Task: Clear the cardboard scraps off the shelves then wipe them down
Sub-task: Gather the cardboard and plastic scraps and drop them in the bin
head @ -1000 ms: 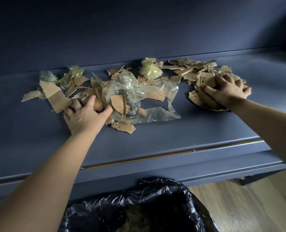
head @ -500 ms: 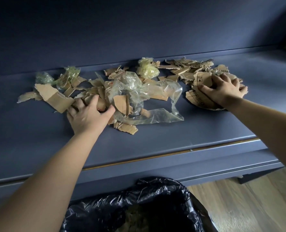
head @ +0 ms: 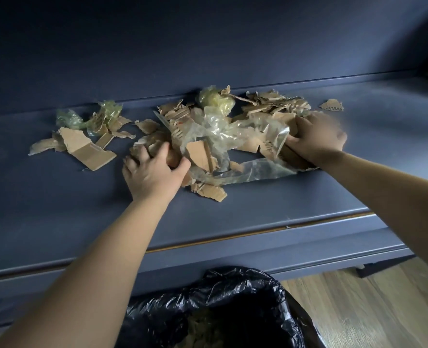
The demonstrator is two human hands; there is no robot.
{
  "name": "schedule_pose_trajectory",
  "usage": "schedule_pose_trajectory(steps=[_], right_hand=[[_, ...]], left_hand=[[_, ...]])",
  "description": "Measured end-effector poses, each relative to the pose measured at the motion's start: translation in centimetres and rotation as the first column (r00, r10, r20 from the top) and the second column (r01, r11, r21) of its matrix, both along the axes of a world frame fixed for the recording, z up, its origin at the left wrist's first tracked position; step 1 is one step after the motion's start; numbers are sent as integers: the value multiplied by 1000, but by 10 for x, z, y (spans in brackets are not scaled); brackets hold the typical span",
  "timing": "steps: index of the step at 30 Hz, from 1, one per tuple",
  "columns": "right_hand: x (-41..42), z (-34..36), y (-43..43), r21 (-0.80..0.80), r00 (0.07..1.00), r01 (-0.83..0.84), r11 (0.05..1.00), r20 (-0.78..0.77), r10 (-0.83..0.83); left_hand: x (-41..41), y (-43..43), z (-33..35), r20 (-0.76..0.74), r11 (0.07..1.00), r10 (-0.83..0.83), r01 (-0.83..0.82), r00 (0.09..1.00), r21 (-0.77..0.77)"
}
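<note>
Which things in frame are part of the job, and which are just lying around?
Job:
scraps, torn cardboard strewn on the shelf
left hand, gripping scraps
right hand, curled over scraps, blurred
bin bag, open below the shelf edge, likely for the scraps

Lying about:
plastic film, tangled in the scraps
yellow wad, at the back
green wad, far left
floor

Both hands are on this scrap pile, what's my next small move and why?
Probably draw both hands together, bunching the pile: the left hand grips cardboard scraps on one side, the blurred right hand is at the other, clear plastic lies between, and the black bin bag sits below.
</note>
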State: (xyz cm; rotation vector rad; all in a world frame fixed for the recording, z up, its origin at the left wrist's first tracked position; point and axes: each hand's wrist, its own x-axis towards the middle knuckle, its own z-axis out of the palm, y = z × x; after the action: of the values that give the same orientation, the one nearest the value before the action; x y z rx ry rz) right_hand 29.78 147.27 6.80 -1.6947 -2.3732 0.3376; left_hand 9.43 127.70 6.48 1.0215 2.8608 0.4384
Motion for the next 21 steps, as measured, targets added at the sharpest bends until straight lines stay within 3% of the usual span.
schedule_pose_trajectory(steps=[5, 9, 12, 16, 21], right_hand=[[-24, 3, -13, 7, 995, -97, 995, 21, 97], [-27, 15, -8, 15, 971, -63, 998, -232, 65], [-31, 21, 2, -17, 939, 48, 999, -339, -51], [-33, 16, 7, -92, 930, 64, 994, -354, -93], [-39, 8, 6, -85, 961, -14, 996, -276, -10]], left_hand=[[10, 3, 3, -3, 993, -62, 62, 998, 100], [-4, -8, 10, 54, 962, -16, 1, 998, 272], [-34, -17, 15, 45, 926, 99, -109, 994, 362], [-77, -29, 16, 100, 917, 226, -246, 969, 313], [-95, -23, 12, 174, 949, 222, -253, 960, 190]])
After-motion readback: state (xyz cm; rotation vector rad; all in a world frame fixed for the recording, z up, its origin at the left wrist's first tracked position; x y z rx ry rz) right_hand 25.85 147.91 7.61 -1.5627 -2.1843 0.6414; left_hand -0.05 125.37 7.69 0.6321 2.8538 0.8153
